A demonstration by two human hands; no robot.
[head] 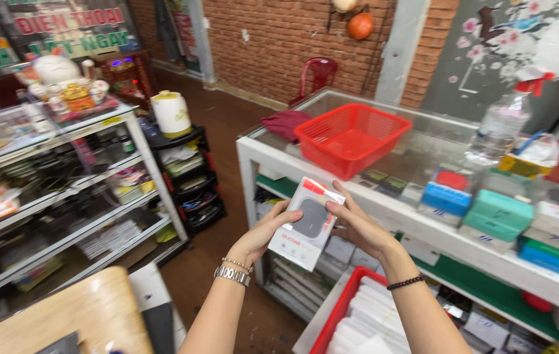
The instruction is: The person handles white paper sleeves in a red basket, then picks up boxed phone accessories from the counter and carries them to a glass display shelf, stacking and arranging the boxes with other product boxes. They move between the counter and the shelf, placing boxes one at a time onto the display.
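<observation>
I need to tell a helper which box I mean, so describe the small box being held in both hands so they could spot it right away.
Start at the glass-topped white counter with the red plastic basket on it. Just in front of its near edge, the left hand and right hand hold up a small white box. Unlike the blue and teal boxes on the counter, it is white, with a dark grey rounded square on its face.

Basket [351,136] on counter [424,226] (box [306,223] before it).
</observation>
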